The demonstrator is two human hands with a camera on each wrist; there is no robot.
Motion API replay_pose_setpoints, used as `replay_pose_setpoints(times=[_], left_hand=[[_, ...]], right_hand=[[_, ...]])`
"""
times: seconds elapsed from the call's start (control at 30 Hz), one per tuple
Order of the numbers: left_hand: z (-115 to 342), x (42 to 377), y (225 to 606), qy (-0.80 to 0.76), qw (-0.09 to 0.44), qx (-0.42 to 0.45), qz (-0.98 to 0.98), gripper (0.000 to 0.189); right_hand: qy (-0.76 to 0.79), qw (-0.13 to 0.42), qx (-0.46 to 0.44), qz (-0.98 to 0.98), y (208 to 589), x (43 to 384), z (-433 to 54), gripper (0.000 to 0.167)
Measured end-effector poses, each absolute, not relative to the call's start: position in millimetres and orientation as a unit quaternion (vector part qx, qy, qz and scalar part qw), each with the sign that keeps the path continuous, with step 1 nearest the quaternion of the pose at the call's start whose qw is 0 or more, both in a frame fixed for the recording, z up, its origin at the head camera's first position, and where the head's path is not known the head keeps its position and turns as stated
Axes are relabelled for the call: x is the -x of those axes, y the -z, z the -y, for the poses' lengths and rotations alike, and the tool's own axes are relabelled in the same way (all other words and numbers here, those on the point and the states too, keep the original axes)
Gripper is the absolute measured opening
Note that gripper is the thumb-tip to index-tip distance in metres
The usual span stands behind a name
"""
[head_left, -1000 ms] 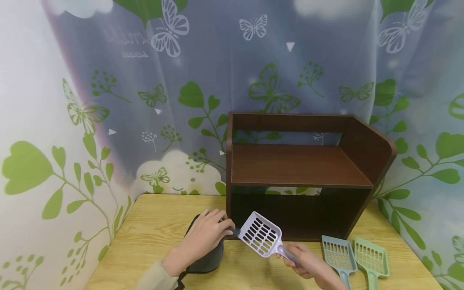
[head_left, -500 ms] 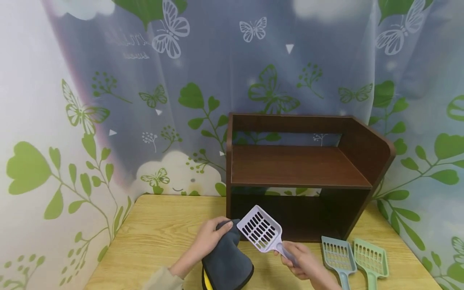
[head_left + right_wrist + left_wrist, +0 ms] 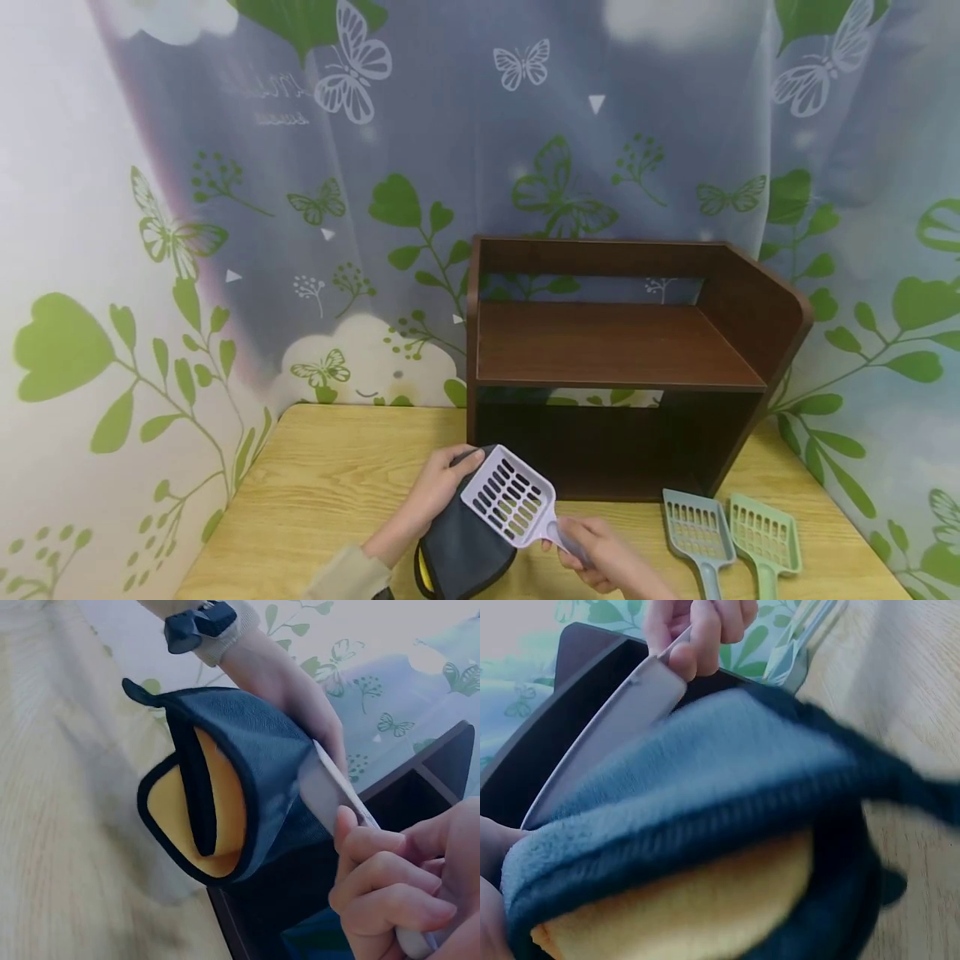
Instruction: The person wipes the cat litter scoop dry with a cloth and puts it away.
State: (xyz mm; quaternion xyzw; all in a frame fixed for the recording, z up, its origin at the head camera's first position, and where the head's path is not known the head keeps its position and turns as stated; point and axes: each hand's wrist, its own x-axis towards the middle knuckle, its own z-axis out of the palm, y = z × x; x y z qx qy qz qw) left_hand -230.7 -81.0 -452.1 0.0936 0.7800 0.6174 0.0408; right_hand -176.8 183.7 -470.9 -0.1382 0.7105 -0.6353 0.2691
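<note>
My left hand (image 3: 433,493) grips a dark grey cloth (image 3: 463,546) with black edging and a yellow underside, thumb on top. The cloth hangs in a fold, its yellow side (image 3: 225,787) visible in the right wrist view. My right hand (image 3: 603,554) holds a lilac slotted litter scoop (image 3: 513,498) by its handle. The scoop's head lies against the cloth, its far corner close to my left thumb. In the left wrist view the cloth (image 3: 712,757) covers part of the scoop (image 3: 622,724).
A dark brown two-tier shelf (image 3: 622,342) stands just behind the hands. On the wooden table (image 3: 330,467), a blue litter scoop (image 3: 699,533) and a green one (image 3: 765,537) lie side by side at the right. A patterned curtain hangs behind.
My left hand has lifted the cloth from the table and turned it so it hangs down. The scoop has moved left and slightly down, onto the cloth.
</note>
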Motion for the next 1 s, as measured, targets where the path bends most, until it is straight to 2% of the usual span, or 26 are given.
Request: replay_pose_setpoints(times=[0.17, 0.4, 0.53, 0.8, 1.0], left_hand=[[80, 233, 455, -0.627, 0.047, -0.091, -0.772, 0.038], [82, 230, 454, -0.634, 0.051, -0.098, -0.766, 0.039], [85, 228, 453, -0.621, 0.04, -0.102, -0.776, 0.038], [92, 237, 447, -0.578, 0.003, -0.16, -0.801, 0.032], [93, 241, 438, -0.5, -0.033, -0.241, -0.831, 0.024]], right_hand=[[0.62, 0.264, 0.169, -0.719, 475, 175, -180, 0.049], [0.609, 0.182, 0.139, -0.76, 470, 180, -185, 0.043], [0.588, 0.164, 0.146, -0.778, 468, 184, -190, 0.042], [0.47, 0.087, 0.265, -0.838, 463, 188, -199, 0.033], [0.404, 0.035, 0.306, -0.861, 458, 187, -203, 0.028]])
